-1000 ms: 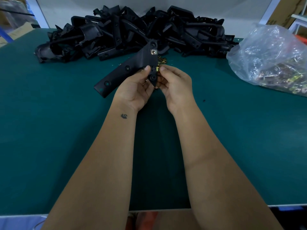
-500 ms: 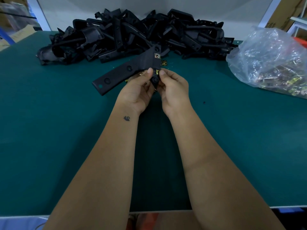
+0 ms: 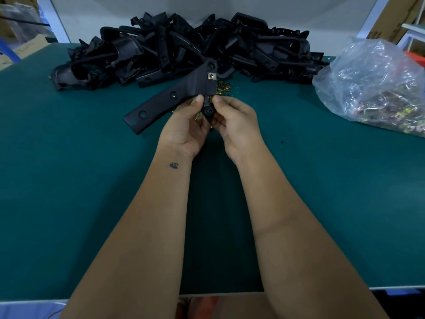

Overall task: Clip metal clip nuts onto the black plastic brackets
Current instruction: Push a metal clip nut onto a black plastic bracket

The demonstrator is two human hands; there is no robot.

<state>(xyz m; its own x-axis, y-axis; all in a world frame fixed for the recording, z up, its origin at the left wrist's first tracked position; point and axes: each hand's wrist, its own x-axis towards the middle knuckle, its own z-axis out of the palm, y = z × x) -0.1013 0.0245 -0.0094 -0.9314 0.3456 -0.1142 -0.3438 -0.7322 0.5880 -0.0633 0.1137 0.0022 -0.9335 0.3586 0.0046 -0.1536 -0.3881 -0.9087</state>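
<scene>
A black bracket [image 3: 174, 95] is held up over the middle of the table [image 3: 69, 180], pinched by both hands.

The left hand [image 3: 186, 125] and right hand [image 3: 234, 120] are curled on its near end. One clip nut [image 3: 211, 76] is already on. If the bracket slips, the loose clip nuts [image 3: 224, 87] behind it could be scattered toward the bracket pile [image 3: 184, 44] at the far edge.

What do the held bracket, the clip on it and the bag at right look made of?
Bracket: matte black, likely moulded plastic, with recessed holes. Clip nut: small shiny square plate, apparently metal. Bag: clear crinkled film, seemingly thin plastic.
</scene>
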